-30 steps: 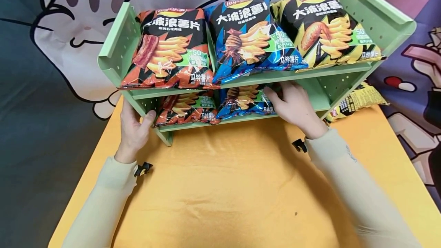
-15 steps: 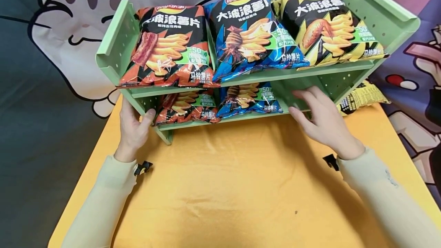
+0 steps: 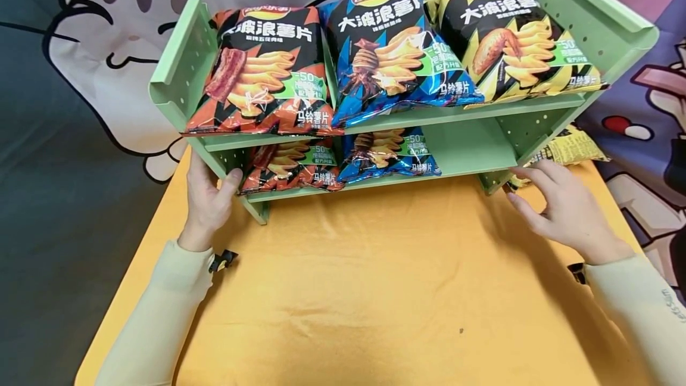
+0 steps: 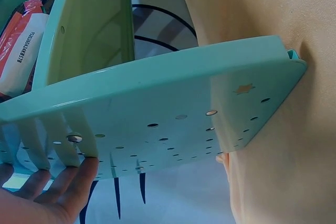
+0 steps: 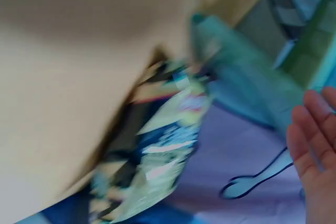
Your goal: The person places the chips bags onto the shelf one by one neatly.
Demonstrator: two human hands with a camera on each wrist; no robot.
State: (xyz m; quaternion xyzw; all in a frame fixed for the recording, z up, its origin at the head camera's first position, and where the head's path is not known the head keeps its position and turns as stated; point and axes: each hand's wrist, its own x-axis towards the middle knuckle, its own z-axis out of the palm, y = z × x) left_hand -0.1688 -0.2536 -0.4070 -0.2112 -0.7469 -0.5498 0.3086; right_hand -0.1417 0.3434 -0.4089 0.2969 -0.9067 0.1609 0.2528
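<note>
A two-tier green shelf (image 3: pixel 471 162) carries bags of potato chips. My left hand (image 3: pixel 209 198) grips its left side panel, the thumb at the front edge and the fingers (image 4: pixel 79 184) laid against the outer face. My right hand (image 3: pixel 570 210), holding nothing, is beside the shelf's right leg with fingers extended. Just behind that hand a yellow chip bag (image 3: pixel 573 146) lies on the table, partly hidden by shelf and hand; it is blurred in the right wrist view. On the lower tier sit a red chip bag (image 3: pixel 292 168) and a blue chip bag (image 3: pixel 390 153), left and middle.
The upper tier holds a red chip bag (image 3: pixel 268 73), a blue chip bag (image 3: pixel 396 55) and a black-and-yellow chip bag (image 3: pixel 514 46) side by side. An orange-yellow cloth (image 3: pixel 370 279) covers the table. Behind hangs a printed curtain (image 3: pixel 123 76).
My right hand has left the lower blue bag and moved right, out of the lower tier to the shelf's right leg. My left hand stays on the side panel.
</note>
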